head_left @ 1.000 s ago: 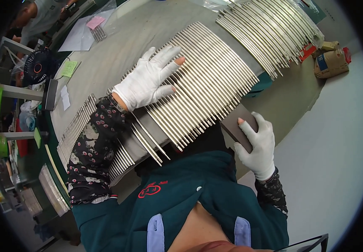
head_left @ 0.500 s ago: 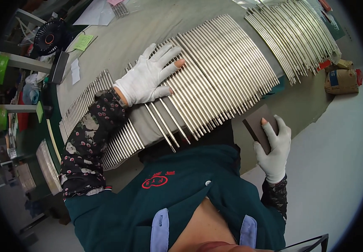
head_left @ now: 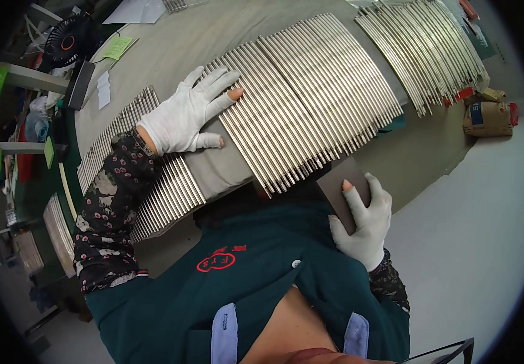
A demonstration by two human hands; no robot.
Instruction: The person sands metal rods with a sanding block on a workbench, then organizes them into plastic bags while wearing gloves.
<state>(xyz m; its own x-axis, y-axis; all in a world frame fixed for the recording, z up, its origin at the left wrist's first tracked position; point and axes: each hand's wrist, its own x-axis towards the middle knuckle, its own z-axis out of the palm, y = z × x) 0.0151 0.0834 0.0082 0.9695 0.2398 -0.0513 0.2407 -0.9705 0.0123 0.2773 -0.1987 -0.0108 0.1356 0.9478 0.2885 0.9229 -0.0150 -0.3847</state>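
Rods [head_left: 316, 97]: where, and how would they handle?

"On the desk [head_left: 195, 36], one o'clock from mid-view. Metallic, so likely stiff, slick, apt to roll; light singly. I'd pinch one mid-length."

"And the hands?"

"Left hand [head_left: 183, 118], ten o'clock: fingers spread over the rods' edge, not closed. Right hand [head_left: 368, 218], between three and four: gripping a dark block [head_left: 334, 185]."
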